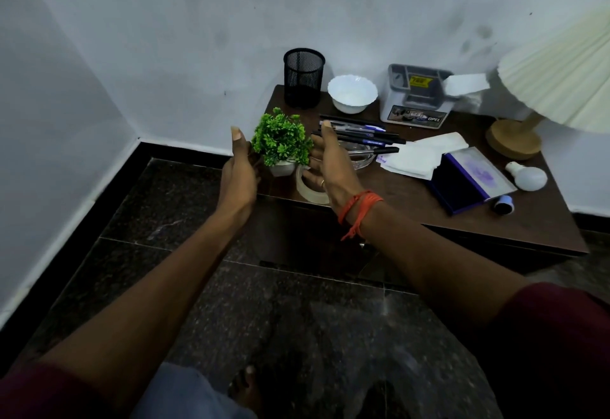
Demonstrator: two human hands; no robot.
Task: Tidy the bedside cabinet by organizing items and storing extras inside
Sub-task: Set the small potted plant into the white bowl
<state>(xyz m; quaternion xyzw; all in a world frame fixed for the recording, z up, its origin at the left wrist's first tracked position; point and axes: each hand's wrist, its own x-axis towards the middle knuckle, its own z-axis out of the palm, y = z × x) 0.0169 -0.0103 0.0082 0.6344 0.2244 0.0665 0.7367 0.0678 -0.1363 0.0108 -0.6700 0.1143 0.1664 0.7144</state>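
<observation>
Both hands, left hand and right hand, open and empty, flank upright potted plant at desk corner, left nearer.

Black wire-mesh pen cup, glossy white bowl, dark wood-look cabinet top.

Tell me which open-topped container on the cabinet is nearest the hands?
The black mesh pen cup, at the back left corner. The white bowl and grey organiser box stand further right.
</observation>
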